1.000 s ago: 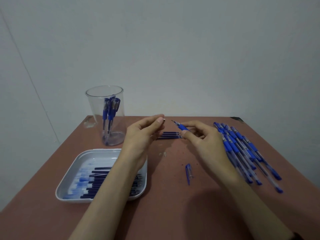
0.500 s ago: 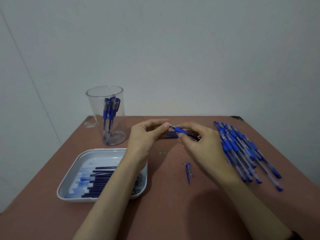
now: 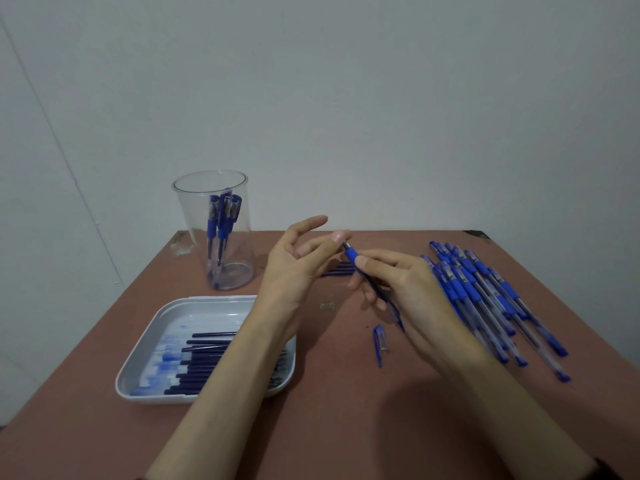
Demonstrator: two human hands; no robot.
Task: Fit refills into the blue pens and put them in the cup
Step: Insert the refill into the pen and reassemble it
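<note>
Blue pen (image 3: 354, 255) clamped in right hand (image 3: 412, 292) fingers, barrel mostly hidden; left hand (image 3: 294, 268) fingers apart at its tip.

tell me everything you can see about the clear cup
The clear cup is a tall, see-through plastic-looking tumbler that stands upright near the table's far left corner, beyond the white tray. Its mouth is open. Three capped blue pens stand inside, leaning together, tips on its bottom. Neither hand touches it.
</note>
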